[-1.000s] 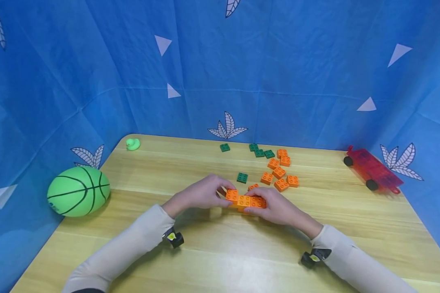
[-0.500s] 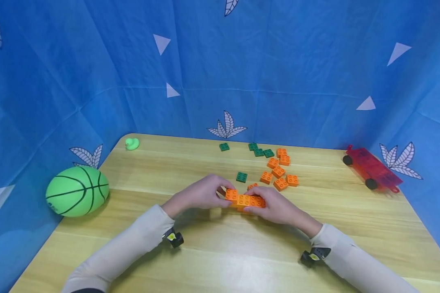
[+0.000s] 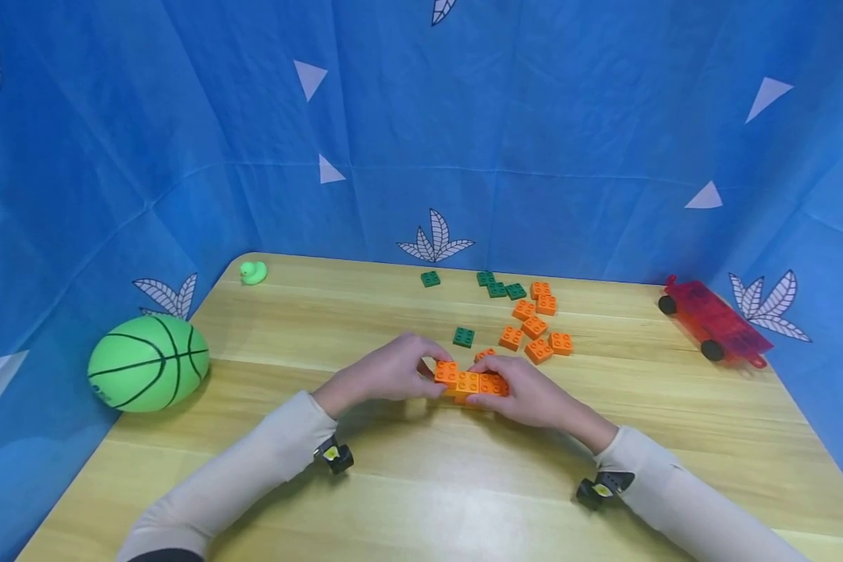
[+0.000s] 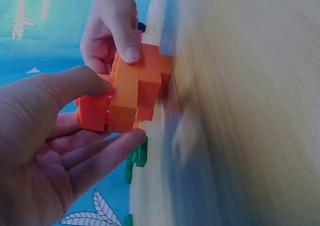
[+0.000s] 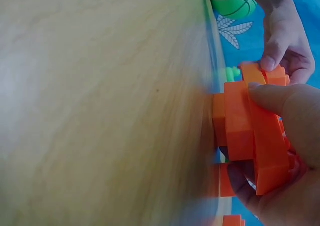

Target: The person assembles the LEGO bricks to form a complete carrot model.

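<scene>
Between both hands, over the middle of the table, is a stepped stack of orange toy building bricks (image 3: 467,384), studs facing up. My left hand (image 3: 400,368) pinches a small orange brick (image 4: 93,115) between thumb and fingers at the stack's left end. A narrow gap shows between that brick and the layer beneath it in the left wrist view. My right hand (image 3: 527,394) grips the right part of the stack, its thumb (image 5: 272,96) along the near side and fingers behind. Those far fingers are partly hidden by the bricks.
Loose orange bricks (image 3: 535,326) lie behind the right hand, with several thin green bricks (image 3: 496,289) beyond. One green brick (image 3: 464,337) is closer. A green ball (image 3: 149,364) and green duck (image 3: 254,272) are left; a red toy car (image 3: 718,321) stands right.
Both hands keep nearly the same place and grip on the orange bricks. The pinched brick at the left end shifts only slightly. The head view tips down a little.
</scene>
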A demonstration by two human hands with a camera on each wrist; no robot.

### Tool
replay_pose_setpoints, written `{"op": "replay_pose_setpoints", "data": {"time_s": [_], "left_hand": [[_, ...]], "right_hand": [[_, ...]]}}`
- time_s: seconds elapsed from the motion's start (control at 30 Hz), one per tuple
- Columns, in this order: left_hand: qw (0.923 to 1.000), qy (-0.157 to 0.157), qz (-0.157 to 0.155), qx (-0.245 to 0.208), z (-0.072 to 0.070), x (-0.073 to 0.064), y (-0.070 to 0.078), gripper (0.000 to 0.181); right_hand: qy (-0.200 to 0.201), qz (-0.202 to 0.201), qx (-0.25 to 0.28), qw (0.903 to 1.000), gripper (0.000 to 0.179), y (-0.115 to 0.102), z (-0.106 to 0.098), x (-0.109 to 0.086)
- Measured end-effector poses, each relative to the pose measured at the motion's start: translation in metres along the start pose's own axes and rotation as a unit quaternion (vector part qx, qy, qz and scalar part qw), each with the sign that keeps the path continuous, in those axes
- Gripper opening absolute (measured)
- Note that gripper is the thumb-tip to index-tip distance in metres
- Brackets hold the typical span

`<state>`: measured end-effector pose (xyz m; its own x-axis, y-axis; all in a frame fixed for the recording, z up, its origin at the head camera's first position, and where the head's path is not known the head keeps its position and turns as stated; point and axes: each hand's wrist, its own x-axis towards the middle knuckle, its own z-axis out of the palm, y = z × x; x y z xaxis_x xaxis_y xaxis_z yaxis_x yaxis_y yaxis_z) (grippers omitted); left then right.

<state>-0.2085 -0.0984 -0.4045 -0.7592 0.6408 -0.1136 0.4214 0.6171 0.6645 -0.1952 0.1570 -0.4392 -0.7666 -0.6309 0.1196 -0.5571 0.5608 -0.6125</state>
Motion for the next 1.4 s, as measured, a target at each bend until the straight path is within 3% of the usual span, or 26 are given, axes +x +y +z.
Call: {"op": "replay_pose_setpoints", "data": {"time_s": [0.27, 0.4, 0.67, 1.07, 1.23, 1.4], "left_hand": [[0.9992, -0.014, 0.014, -0.035, -0.002, 0.0, -0.003, 0.034], [0.9989, -0.006, 0.028, -0.037, 0.0, 0.0, -0.007, 0.035], [0.998, 0.004, 0.024, -0.058, 0.006, -0.001, -0.014, 0.036], [0.9978, -0.001, 0.028, -0.06, 0.009, -0.001, -0.014, 0.035], [0.9984, 0.018, 0.04, -0.036, 0.015, 0.0, -0.013, 0.033], [0.9984, 0.025, 0.049, -0.011, 0.02, 0.01, -0.008, 0.033]], "right_hand": [[0.0, 0.01, -0.001, 0.9999, 0.023, 0.0, 0.0, -0.001], [-0.001, 0.015, 0.001, 0.9999, 0.023, 0.0, 0.0, -0.001], [-0.005, 0.019, -0.002, 0.9998, 0.024, 0.001, 0.001, -0.002], [-0.013, 0.013, -0.002, 0.9998, 0.025, -0.001, 0.0, -0.003], [-0.022, 0.014, 0.008, 0.9996, 0.027, -0.001, -0.001, -0.003], [-0.008, 0.007, 0.011, 0.9999, 0.026, 0.0, -0.002, -0.003]]}}
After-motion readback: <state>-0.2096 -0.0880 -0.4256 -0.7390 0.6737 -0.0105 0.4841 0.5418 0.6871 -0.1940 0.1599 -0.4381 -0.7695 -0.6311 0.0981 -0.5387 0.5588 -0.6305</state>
